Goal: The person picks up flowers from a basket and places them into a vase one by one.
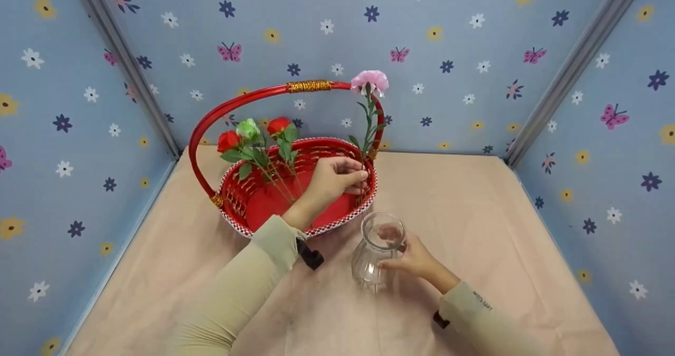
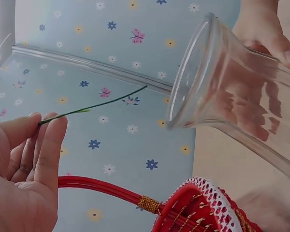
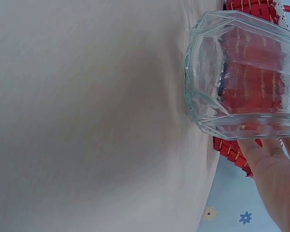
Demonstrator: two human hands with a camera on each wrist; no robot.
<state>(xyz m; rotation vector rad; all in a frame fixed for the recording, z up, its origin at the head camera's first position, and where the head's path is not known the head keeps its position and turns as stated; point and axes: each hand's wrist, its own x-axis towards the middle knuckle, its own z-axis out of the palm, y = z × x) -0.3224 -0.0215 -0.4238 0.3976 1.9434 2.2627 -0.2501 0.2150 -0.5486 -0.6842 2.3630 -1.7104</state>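
My left hand (image 1: 337, 179) pinches the thin green stem (image 2: 94, 106) of a pink carnation (image 1: 370, 83) between thumb and fingers. The flower stands upright above the hand, beside the basket handle. In the left wrist view, the bare stem end points towards the mouth of a clear glass vase (image 2: 222, 67), apart from its rim. My right hand (image 1: 416, 261) grips this vase around its side, in front of the basket's right end. Faceted sides and a flared rim mark the vase, and nothing shows inside it. Whether its base touches the table cannot be told.
A red woven basket (image 1: 263, 208) with a tall arched handle (image 1: 240, 102) stands behind the hands. Two red roses (image 1: 228, 141) and a pale green-white flower (image 1: 248, 129) lean in its left part. Flower-patterned panels (image 1: 337, 39) enclose the cloth-covered table (image 1: 464, 198) on three sides.
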